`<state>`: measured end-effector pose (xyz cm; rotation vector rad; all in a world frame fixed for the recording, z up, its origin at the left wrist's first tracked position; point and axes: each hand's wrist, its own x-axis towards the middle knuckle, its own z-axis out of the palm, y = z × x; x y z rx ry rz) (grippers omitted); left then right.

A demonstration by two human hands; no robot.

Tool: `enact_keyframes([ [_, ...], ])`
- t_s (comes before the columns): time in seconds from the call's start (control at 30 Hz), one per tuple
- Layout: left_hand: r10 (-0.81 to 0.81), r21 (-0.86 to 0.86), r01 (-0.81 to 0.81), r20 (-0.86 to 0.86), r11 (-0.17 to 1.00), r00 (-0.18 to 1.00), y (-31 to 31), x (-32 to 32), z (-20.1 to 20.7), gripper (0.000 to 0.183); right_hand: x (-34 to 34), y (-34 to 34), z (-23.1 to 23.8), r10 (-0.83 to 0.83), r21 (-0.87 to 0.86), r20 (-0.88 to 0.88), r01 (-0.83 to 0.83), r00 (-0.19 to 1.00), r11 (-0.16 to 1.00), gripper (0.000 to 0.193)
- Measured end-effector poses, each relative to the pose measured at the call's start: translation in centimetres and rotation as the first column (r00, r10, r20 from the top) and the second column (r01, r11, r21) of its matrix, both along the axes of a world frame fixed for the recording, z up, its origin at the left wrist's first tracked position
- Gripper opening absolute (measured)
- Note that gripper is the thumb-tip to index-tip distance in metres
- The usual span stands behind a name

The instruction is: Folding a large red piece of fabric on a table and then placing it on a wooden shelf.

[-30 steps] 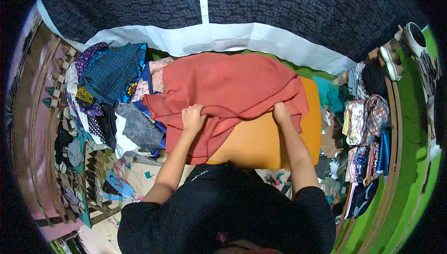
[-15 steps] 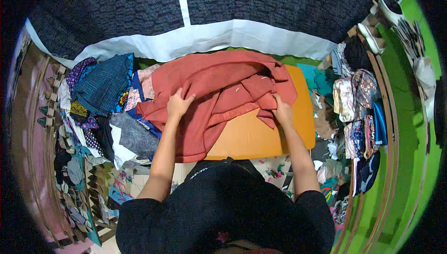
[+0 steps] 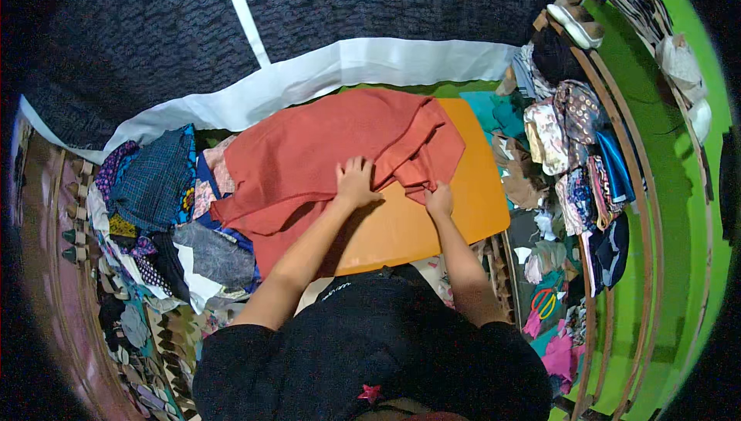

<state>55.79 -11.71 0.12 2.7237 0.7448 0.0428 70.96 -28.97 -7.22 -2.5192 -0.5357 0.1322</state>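
Coral-red cloth (image 3: 309,135) covers the left and far parts of the orange worktop (image 3: 478,182). Mid-worktop, the left hand (image 3: 356,183) rests on it, fingers spread; the right hand (image 3: 439,200) pinches a bunched edge. Uneven pulling could crease the folded layers.

A dark patterned curtain (image 3: 147,43) spans the back, a white band (image 3: 244,13) running down it and a white hem (image 3: 340,66) along its lower edge. On the left lies a fabric heap: a checked cloth (image 3: 154,189), a purple cloth (image 3: 116,168) beside it, a yellow piece (image 3: 122,226) below, then a dotted cloth (image 3: 150,270) and a grey cloth (image 3: 216,255). On the right, a floral cloth (image 3: 545,137) sits beside a brown patterned cloth (image 3: 579,112), with a shiny blue cloth (image 3: 614,168) near them. Above, a white shoe (image 3: 575,26) rests by wooden rails (image 3: 641,166), before a green wall (image 3: 687,267). Scissors (image 3: 545,302) lie among scraps, near pink cloth (image 3: 559,359)
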Motion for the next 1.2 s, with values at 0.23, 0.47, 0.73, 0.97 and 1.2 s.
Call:
enact_keyframes([
  [0.23, 0.328, 0.074, -0.321, -0.121, 0.944, 0.937, 1.3, 5.0, -4.9, 0.028, 8.5, -5.7, 1.7, 0.074, 0.199, 0.174, -0.109, 0.982, 0.974, 0.007],
  [0.47, 0.609, -0.366, -0.511, 0.241, 0.778, 0.755, 8.1, 2.8, -3.7, 0.023, 16.4, -5.3, 2.5, -0.14, 0.253, 0.247, 0.076, 0.959, 0.965, 0.012],
  [0.73, 0.495, -0.34, -0.51, -0.136, 0.79, 0.858, 6.9, 3.9, -1.3, 0.063, 11.9, -0.5, 3.6, 0.001, -0.192, 0.167, 0.031, 0.986, 0.981, 0.049],
  [0.97, 0.242, 0.151, -0.242, 0.019, 0.958, 0.97, -0.4, 11.2, -1.2, 0.061, 11.5, 6.4, -2.4, 0.335, 0.341, -0.374, -0.208, 0.865, 0.917, 0.029],
  [1.2, 0.408, -0.129, -0.392, 0.148, 0.911, 0.901, 2.6, 15.3, -6.8, 0.019, 11.8, 10.0, -2.5, 0.161, 0.313, -0.449, -0.014, 0.879, 0.95, 0.046],
])
